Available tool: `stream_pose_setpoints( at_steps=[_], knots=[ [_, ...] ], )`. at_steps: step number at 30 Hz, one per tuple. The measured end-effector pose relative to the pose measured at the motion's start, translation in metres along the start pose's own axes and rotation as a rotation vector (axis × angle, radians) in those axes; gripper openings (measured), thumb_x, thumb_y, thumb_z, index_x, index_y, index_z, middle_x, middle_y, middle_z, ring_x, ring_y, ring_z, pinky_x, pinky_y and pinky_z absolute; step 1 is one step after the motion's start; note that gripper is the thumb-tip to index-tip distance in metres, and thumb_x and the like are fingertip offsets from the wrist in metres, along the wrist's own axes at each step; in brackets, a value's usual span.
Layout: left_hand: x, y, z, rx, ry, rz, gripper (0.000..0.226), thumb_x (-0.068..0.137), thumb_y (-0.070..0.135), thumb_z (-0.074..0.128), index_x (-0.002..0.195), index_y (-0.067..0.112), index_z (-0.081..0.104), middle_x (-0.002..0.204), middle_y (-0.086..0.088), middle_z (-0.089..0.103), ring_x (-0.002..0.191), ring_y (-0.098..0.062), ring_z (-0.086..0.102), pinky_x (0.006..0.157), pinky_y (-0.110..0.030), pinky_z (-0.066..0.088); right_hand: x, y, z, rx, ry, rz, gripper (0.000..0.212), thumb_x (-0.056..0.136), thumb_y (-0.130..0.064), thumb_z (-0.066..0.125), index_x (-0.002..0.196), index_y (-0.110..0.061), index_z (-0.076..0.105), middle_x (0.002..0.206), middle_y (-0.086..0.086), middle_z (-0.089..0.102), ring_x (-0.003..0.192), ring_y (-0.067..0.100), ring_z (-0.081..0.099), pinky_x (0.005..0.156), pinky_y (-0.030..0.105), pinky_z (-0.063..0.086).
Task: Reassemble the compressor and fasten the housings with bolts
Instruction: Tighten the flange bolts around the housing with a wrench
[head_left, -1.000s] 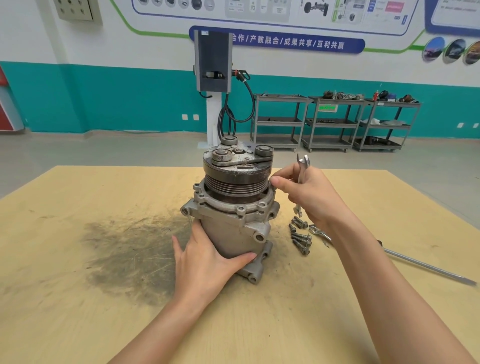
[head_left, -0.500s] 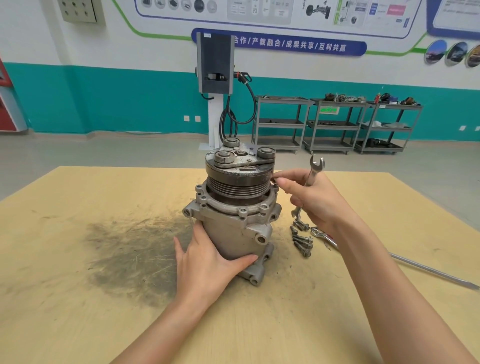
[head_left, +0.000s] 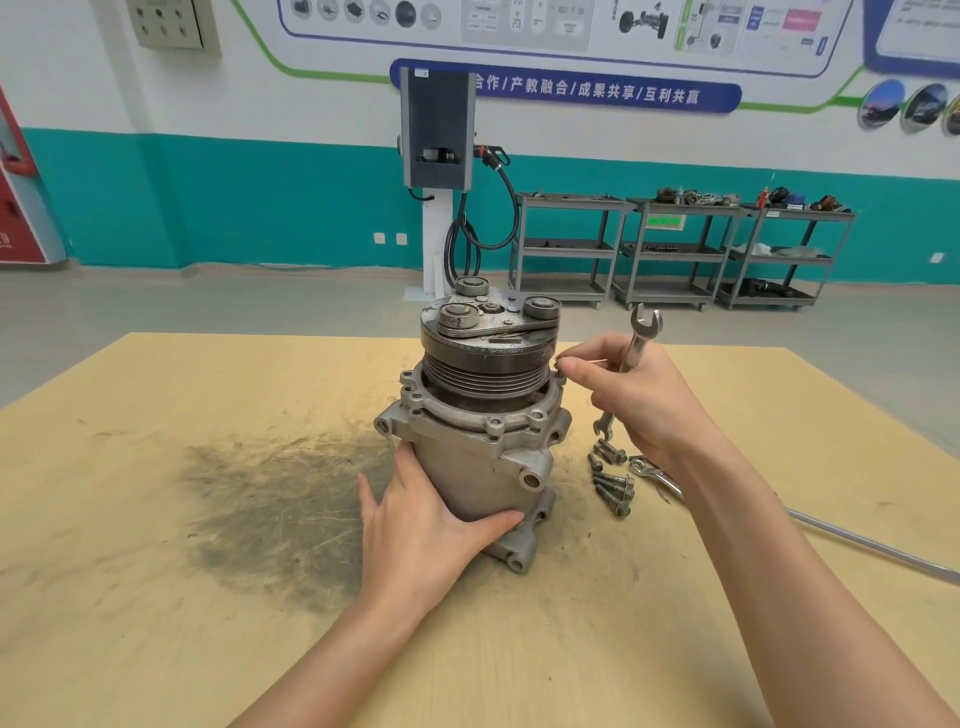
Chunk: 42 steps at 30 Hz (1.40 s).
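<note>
The left hand (head_left: 421, 525) is gripping the compressor (head_left: 480, 431) body with curled fingers, while the right hand (head_left: 641, 400) is holding a wrench (head_left: 636, 345), fingers pinching at the rim.

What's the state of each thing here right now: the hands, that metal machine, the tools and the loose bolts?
Compressor: upright on the table, pulley end up.
Left hand: holds the compressor body.
Right hand: holds the wrench, fingertips pinching something small at the housing rim.
Wrench: near upright in the palm.
Loose bolts: lying on the table.
</note>
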<state>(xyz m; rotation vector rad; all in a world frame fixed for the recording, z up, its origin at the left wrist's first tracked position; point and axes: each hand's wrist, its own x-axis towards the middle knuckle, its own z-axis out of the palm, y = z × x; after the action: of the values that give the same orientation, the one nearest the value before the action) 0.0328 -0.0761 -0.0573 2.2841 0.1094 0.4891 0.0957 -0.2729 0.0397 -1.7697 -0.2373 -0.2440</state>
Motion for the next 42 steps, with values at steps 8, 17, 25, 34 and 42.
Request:
stream_pose_setpoints(
  at_steps=[8, 17, 25, 34, 42],
  knots=[
    [0.0005, -0.0023, 0.0011, -0.029, -0.014, -0.045, 0.121, 0.041, 0.077, 0.076, 0.137, 0.025, 0.025, 0.13, 0.002, 0.059, 0.119, -0.026, 0.057, 0.086, -0.038, 0.05, -0.0015, 0.001, 0.0002, 0.054, -0.072, -0.002, 0.016, 0.089, -0.015, 0.069, 0.084, -0.027, 0.077, 0.091, 0.012, 0.071, 0.078, 0.024, 0.047, 0.06, 0.031, 0.036],
    [0.0014, -0.005, 0.0042, -0.002, 0.007, -0.033, 0.119, 0.043, 0.077, 0.077, 0.136, 0.025, 0.024, 0.127, 0.003, 0.061, 0.116, -0.027, 0.059, 0.081, -0.037, 0.048, -0.0027, -0.0024, 0.0028, 0.048, -0.058, -0.012, 0.01, 0.092, -0.01, 0.065, 0.091, -0.018, 0.072, 0.084, 0.008, 0.067, 0.058, 0.008, 0.045, 0.053, 0.021, 0.034],
    [0.0011, -0.0055, 0.0041, -0.006, 0.007, -0.033, 0.122, 0.042, 0.077, 0.077, 0.138, 0.026, 0.022, 0.128, 0.003, 0.061, 0.116, -0.027, 0.059, 0.08, -0.036, 0.048, -0.0019, -0.0021, 0.0076, 0.044, 0.0, 0.017, 0.012, 0.088, -0.011, 0.07, 0.078, -0.012, 0.065, 0.073, -0.002, 0.063, 0.067, 0.013, 0.044, 0.051, 0.019, 0.035],
    [0.0012, -0.006, 0.0048, -0.007, 0.005, -0.024, 0.122, 0.043, 0.075, 0.078, 0.14, 0.023, 0.024, 0.129, 0.0, 0.06, 0.118, -0.028, 0.058, 0.085, -0.038, 0.049, -0.0024, -0.0025, 0.0045, 0.149, -0.021, 0.058, 0.012, 0.088, -0.007, 0.069, 0.077, -0.011, 0.07, 0.083, 0.009, 0.064, 0.06, 0.008, 0.039, 0.046, 0.015, 0.032],
    [0.001, -0.0062, 0.0049, -0.008, 0.011, -0.023, 0.118, 0.042, 0.077, 0.077, 0.135, 0.024, 0.028, 0.126, 0.002, 0.061, 0.116, -0.028, 0.059, 0.084, -0.039, 0.05, -0.0031, -0.0031, 0.0023, 0.183, -0.038, 0.077, 0.013, 0.091, -0.007, 0.065, 0.085, -0.013, 0.074, 0.089, 0.009, 0.065, 0.067, 0.014, 0.036, 0.045, 0.015, 0.033]
  ],
)
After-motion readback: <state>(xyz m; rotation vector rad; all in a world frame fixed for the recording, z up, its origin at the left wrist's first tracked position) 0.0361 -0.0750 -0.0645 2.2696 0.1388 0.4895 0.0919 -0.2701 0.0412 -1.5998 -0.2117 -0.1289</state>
